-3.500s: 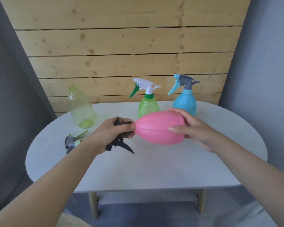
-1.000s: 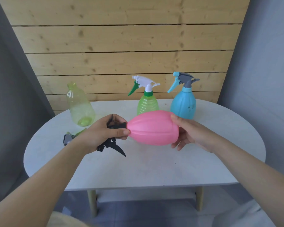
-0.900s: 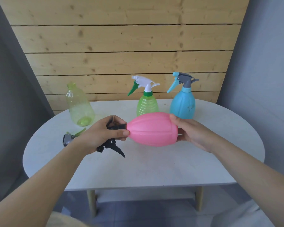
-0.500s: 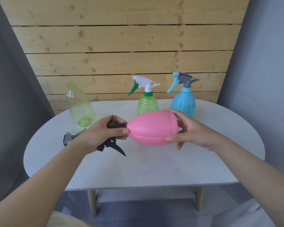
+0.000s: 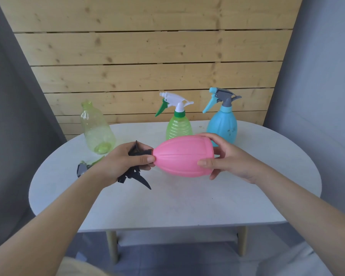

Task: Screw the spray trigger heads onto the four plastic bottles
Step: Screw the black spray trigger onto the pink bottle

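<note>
A pink ribbed bottle is held sideways above the white table, neck to the left. My left hand grips the black trigger head at that neck; its lever points down and right. My right hand holds the bottle's base, thumb on the front and fingers over the top. A clear yellow-green bottle stands headless at the back left. A loose grey and green trigger head lies beside my left wrist, partly hidden. The green bottle and the blue bottle stand at the back with heads on.
A wooden plank wall rises right behind the table. Grey walls close in on both sides. The table's front edge and its pale legs show below my forearms, with grey floor underneath.
My right hand has shifted its hold on the pink bottle's base, fingers now over the top and thumb in front. My left hand stays on the black head.
</note>
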Demonstrator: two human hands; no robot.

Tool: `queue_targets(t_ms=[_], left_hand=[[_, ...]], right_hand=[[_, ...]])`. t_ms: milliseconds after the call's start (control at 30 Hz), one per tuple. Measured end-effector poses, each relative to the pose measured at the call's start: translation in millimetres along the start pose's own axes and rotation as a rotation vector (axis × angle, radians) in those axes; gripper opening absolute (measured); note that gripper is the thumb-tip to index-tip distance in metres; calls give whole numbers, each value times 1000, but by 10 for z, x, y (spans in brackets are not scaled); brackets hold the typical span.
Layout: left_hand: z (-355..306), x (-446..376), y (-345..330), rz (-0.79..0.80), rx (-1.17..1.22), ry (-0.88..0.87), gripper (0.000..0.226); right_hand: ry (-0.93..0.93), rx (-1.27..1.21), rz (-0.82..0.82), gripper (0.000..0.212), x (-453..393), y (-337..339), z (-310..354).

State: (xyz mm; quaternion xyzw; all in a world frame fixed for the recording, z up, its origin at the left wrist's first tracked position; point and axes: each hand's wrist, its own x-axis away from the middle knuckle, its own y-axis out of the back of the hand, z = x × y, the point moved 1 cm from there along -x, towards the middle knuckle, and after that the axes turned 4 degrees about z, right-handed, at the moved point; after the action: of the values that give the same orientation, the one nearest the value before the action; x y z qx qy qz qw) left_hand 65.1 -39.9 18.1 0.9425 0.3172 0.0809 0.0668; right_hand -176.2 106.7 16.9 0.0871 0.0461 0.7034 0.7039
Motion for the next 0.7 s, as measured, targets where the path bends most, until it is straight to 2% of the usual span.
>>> queue_targets(t_ms=[233,533,600,700], left_hand=[[-37,32,-3,-36,-72,-2,42],[-60,68,-3,-53,-174,-75,37],[-71,68,10,-46,-123,-140,37],[-64,67,57,-54,126,-137,42]], right_hand=[[-48,-46,-52,54,-12,-8,-11],[-142,-202,43,51,13,-35,-15],[-147,-290,53,54,-7,-57,-34],[-138,-396,40,56,-37,-77,-14]])
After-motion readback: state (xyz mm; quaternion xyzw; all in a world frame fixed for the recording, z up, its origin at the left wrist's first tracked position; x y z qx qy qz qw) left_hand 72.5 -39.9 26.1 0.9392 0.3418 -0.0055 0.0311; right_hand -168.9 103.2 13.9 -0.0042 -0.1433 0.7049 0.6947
